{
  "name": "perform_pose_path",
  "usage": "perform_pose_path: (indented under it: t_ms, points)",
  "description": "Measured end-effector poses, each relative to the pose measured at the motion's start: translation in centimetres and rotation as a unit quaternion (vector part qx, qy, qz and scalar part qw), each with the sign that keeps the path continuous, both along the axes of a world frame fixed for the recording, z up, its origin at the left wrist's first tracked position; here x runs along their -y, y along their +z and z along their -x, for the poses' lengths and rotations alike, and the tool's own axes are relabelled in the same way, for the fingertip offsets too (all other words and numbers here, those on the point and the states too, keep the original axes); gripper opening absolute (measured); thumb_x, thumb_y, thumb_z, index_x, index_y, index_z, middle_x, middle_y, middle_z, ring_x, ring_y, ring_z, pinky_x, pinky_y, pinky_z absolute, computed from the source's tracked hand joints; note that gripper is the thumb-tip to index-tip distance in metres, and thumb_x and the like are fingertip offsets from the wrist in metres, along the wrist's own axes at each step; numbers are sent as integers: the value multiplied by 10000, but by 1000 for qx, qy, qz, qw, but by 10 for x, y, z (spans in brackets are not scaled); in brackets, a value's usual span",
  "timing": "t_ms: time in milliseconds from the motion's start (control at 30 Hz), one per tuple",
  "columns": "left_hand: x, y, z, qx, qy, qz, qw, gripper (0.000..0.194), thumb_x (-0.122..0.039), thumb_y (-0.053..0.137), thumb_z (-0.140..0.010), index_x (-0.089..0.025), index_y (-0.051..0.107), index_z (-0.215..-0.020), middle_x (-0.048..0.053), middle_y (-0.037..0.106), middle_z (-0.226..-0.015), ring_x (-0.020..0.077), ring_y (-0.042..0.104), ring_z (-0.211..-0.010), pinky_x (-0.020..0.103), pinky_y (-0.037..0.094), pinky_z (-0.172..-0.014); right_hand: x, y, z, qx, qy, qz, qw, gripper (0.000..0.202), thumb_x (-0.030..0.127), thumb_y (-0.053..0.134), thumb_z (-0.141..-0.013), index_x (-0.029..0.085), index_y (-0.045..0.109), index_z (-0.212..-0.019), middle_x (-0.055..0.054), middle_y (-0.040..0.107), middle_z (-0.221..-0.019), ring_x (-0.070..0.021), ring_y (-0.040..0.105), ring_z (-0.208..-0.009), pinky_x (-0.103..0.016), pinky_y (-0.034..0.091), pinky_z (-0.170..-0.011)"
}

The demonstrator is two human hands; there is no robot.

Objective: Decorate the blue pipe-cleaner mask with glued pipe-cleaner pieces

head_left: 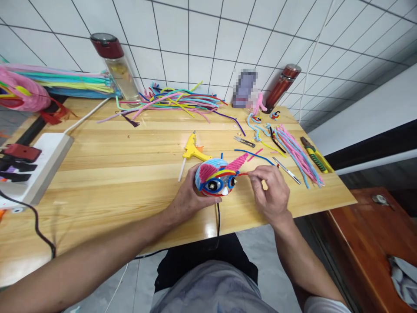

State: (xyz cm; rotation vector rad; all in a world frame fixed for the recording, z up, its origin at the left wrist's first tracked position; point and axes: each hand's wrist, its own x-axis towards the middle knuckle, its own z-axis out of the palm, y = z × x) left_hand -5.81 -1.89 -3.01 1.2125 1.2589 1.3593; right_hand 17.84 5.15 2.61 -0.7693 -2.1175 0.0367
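Note:
My left hand [190,193] is wrapped round a pipe-cleaner animal head [215,180] above the front part of the table. The head has pink pointed ears, big eyes ringed in blue, red and yellow brow strips and a small white nose. On its right side, my right hand [272,189] pinches the end of a red pipe cleaner [243,174] that reaches to the head beside the eye. Just behind the head lies a yellow hot glue gun [193,148] with a white glue stick poking out of its rear.
Loose pipe cleaners [176,102] are heaped at the back, by a glass bottle [119,69]. At right lie snips [245,141], a pen-like tool [287,171], a pink-and-blue bundle [298,152] and pliers [316,156]. A power strip [48,161] stands at left; a red flask [282,87] is behind.

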Motion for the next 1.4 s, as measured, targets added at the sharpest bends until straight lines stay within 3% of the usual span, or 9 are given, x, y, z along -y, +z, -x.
perform_pose_path:
  t_ms: [100,233,367,633,900,1100,1267,1400]
  points:
    - [0,0,1,-8,12,7,1000,936,-443,1010,-599,-230,526,-1371,140,663,-1387,365,672,-1301,576,552,-1135,-21,-16,-27,0,-56,44,997,128,179,584,-1029,262,681,-1035,-54,714,-916,-223,672,-837,-381,543,-749]
    - [0,3,1,-26,24,20,999,925,-465,1014,-578,-226,542,-1337,126,699,-1320,370,693,-1257,579,568,-1109,-45,-45,-60,61,-120,125,983,164,195,543,-1025,230,698,-986,-65,728,-922,-218,673,-835,-374,551,-777]
    - [-1,4,1,-38,30,23,999,869,-466,1009,-573,-218,560,-1274,118,709,-1300,354,707,-1226,556,589,-1083,-43,-60,-76,82,-111,164,977,164,210,569,-1015,218,732,-1004,-92,756,-1015,-241,703,-925,-407,573,-846]
    - [0,2,2,-49,48,28,997,909,-485,1020,-548,-231,556,-1287,115,695,-1317,354,699,-1241,560,579,-1097,-30,-49,-80,126,-29,166,978,185,222,599,-1029,247,770,-1095,-82,739,-1011,-242,717,-990,-415,598,-879]
    - [-2,8,1,-27,77,19,996,909,-526,988,-613,-225,511,-1327,107,707,-1303,313,715,-1205,497,595,-1071,-8,-41,-22,183,93,161,965,216,247,548,-1081,250,746,-1167,-88,743,-1063,-224,696,-995,-384,587,-862]
    - [-3,7,1,-18,57,10,998,877,-486,983,-634,-225,503,-1319,100,703,-1290,299,721,-1178,484,604,-1057,-7,-42,0,235,93,144,957,230,257,499,-1103,215,724,-1080,-97,709,-992,-228,662,-920,-359,558,-778]
    - [-4,2,1,-23,63,-5,998,916,-444,998,-616,-209,507,-1353,147,640,-1420,338,644,-1333,523,531,-1164,-3,-44,-4,241,85,176,951,216,206,481,-1093,231,662,-978,-72,693,-938,-217,662,-897,-341,548,-768]
    - [-3,-1,1,-18,58,-17,998,954,-434,1002,-611,-212,500,-1391,154,624,-1448,343,629,-1350,553,515,-1172,9,-32,-9,169,72,162,970,152,202,495,-1084,244,617,-1003,-53,668,-908,-205,662,-820,-338,544,-706]
